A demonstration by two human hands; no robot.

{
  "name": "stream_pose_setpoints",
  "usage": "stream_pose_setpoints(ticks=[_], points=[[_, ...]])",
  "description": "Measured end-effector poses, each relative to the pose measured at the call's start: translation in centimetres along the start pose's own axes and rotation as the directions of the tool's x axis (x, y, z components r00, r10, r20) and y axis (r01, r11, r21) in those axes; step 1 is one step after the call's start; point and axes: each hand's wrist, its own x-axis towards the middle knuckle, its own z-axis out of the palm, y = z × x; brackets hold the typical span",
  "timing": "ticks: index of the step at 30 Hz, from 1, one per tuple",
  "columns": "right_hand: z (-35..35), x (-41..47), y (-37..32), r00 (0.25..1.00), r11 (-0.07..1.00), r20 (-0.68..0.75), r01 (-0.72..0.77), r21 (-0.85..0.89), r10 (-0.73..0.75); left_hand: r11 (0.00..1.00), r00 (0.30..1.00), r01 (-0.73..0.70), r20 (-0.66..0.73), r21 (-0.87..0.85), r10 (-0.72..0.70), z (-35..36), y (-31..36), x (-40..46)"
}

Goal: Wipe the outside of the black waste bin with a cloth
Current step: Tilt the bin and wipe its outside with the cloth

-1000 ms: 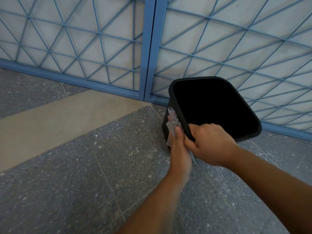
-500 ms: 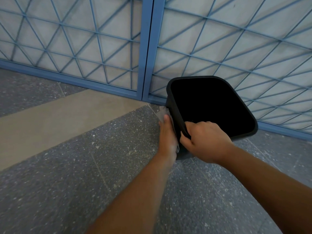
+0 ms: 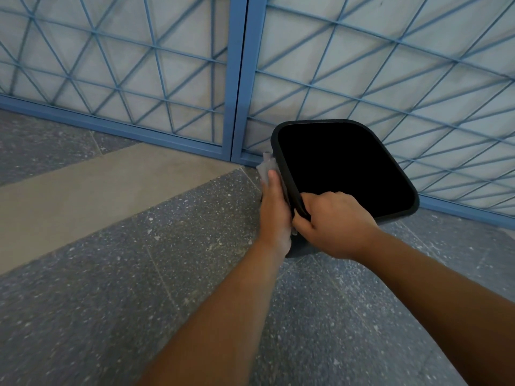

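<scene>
A black waste bin (image 3: 328, 124) stands on the floor against a blue gate, its open mouth dark inside. My right hand (image 3: 334, 224) grips the bin's near rim corner. My left hand (image 3: 274, 210) lies flat against the bin's left outer wall, pressing a pale grey cloth (image 3: 267, 167) onto it. Only the cloth's far end shows past my fingertips; the rest is hidden under my palm. The bin's left wall is mostly hidden behind my left hand.
A blue metal gate (image 3: 239, 79) with a wire lattice over pale panels runs along the back, right behind the bin. The floor is grey speckled stone (image 3: 139, 302) with a tan strip (image 3: 83, 188) crossing at the left.
My left hand has slid with the cloth along the bin's left side, away from me toward the gate. My right hand has kept its grip on the rim.
</scene>
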Motion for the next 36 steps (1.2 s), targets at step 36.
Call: stream_pose_setpoints(ticks=[36], points=[[-0.1,0.2,0.3,1.000,1.000,0.015,-0.019,0.020,0.019,1.000,0.996,0.000,0.087,0.001,0.000,-0.5,-0.9,-0.5]])
